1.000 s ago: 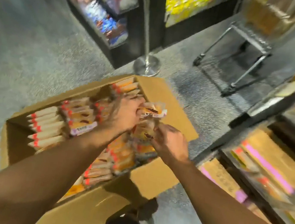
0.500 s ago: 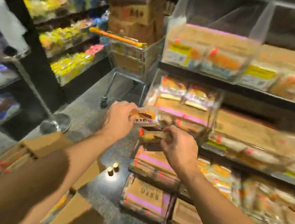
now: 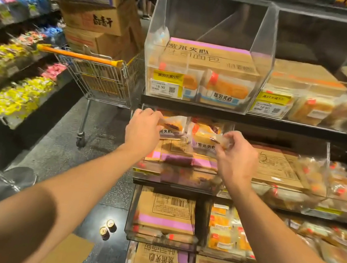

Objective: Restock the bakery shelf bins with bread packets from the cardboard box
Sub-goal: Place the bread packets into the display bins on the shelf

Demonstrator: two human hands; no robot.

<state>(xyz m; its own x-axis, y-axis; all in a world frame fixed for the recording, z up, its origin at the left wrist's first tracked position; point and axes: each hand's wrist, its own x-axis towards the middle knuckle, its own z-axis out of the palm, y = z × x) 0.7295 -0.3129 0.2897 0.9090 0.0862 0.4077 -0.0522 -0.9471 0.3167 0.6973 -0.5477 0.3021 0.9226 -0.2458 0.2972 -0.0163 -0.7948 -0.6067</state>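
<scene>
Delivering packets to shelf | cardboard box (image 3: 67, 256) now at 6 o'clock, only a flap showing; it filled the view a second ago | left hand (image 3: 142, 131) grips bread packet (image 3: 171, 128) | right hand (image 3: 236, 157) pinches second packet (image 3: 203, 138) | both at 12 o'clock over middle bin (image 3: 174, 173), release pending

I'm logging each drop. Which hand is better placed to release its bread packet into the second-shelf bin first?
Probably the left hand: its bread packet already sits over the bin. The right hand pinches its packet by one corner.
</scene>
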